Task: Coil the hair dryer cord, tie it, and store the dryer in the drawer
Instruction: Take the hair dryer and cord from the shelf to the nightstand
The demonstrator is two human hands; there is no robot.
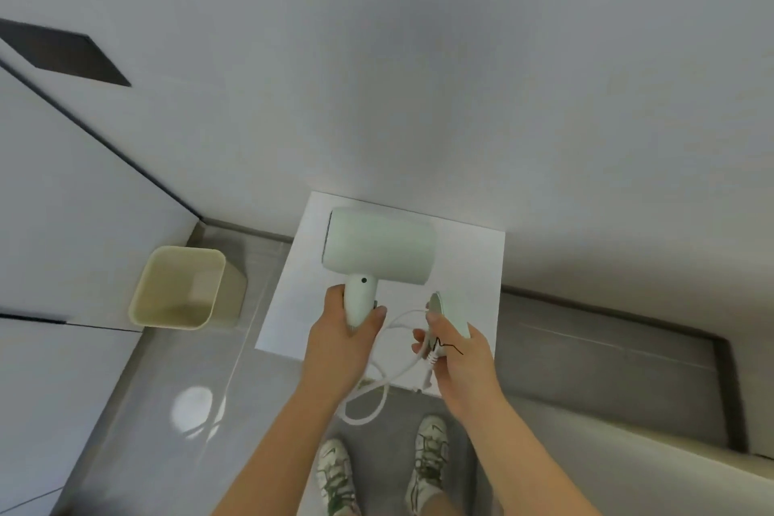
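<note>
A pale green hair dryer [379, 249] is held up over a small white cabinet top [473, 256] against the wall. My left hand [345, 333] grips its handle from below, barrel lying sideways. The white cord [379, 388] hangs from the handle in a loose loop down towards the floor. My right hand [454, 352] holds the far part of the cord together with a pale green piece, apparently the plug or an attachment [439, 304], and a thin dark tie lies across its fingers. No drawer is visible from this angle.
A beige waste bin [184, 285] stands on the grey tiled floor to the left of the cabinet. A low ledge [607, 352] runs along the wall to the right. My two shoes [381, 469] are directly below the hands.
</note>
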